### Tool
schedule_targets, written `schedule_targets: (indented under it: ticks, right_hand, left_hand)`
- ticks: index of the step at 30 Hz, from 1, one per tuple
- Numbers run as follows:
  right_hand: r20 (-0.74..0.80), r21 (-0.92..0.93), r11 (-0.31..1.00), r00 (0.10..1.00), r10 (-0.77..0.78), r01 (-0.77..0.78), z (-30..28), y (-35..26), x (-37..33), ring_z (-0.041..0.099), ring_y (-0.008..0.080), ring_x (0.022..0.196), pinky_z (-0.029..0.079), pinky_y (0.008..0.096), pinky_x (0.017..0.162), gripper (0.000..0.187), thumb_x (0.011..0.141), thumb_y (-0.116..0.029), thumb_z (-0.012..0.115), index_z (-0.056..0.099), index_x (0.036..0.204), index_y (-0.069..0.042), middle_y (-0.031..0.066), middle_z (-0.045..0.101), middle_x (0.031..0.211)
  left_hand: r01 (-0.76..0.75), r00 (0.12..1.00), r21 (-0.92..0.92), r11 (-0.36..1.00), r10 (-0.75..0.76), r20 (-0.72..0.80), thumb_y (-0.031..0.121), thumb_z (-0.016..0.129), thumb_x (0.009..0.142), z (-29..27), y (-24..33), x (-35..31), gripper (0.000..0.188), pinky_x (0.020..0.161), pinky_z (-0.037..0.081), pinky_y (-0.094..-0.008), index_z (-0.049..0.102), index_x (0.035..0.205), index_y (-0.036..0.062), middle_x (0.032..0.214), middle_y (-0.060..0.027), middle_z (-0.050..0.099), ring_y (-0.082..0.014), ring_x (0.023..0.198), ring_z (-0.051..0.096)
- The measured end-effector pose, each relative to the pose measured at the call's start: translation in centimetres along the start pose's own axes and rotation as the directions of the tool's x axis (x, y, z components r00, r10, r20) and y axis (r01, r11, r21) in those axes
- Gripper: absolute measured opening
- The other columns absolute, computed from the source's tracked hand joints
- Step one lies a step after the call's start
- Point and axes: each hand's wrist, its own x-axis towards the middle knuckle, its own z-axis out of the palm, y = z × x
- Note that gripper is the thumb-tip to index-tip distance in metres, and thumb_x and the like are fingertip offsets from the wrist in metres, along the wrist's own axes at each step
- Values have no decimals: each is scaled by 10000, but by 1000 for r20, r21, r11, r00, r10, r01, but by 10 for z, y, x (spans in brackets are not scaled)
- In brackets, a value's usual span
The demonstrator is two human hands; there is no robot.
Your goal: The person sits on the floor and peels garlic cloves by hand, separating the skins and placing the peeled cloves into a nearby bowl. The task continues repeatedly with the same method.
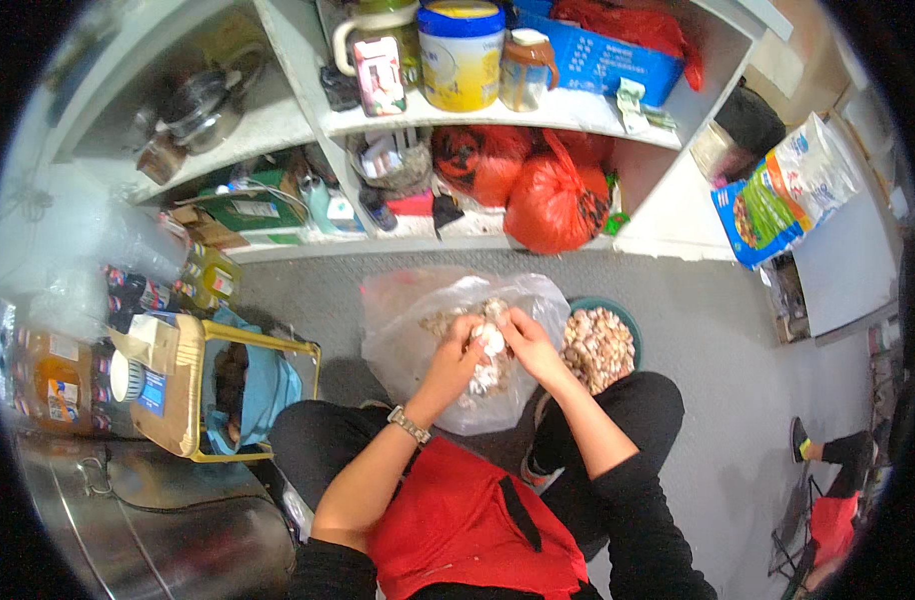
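Note:
Over a translucent plastic bag [398,310] on the floor, my two hands meet around a white garlic bulb [491,339]. My left hand [462,345], with a watch on its wrist, grips the bulb from the left. From the other side, the fingers of my right hand [527,338] curl onto it. Papery garlic skins [486,378] and brownish pieces lie in the bag below my hands. Just right of the bag stands a round green basin [635,330] filled with garlic cloves [600,345]. My palms and the underside of the bulb are hidden.
White shelves [378,122] ahead hold tubs, a jug and red bags [553,205]. To the left stand a yellow-framed stool [188,385], drink bottles [63,375] and a steel container [158,520]. A colourful sack [788,190] rests at right. Another person's leg [838,452] shows at far right.

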Motion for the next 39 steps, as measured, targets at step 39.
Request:
schedule_targets:
  ticks: [39]
  right_hand:
    - [118, 405, 912, 993, 21, -67, 6, -8, -4, 563, 110, 725, 466, 238, 666, 351, 966, -317, 457, 424, 1167, -31, 56, 561, 871]
  left_hand:
    - [-4, 996, 349, 937, 36, -84, 166, 555, 890, -2, 32, 0, 214, 646, 484, -342, 483, 990, -9, 774, -153, 615, -234, 701, 624]
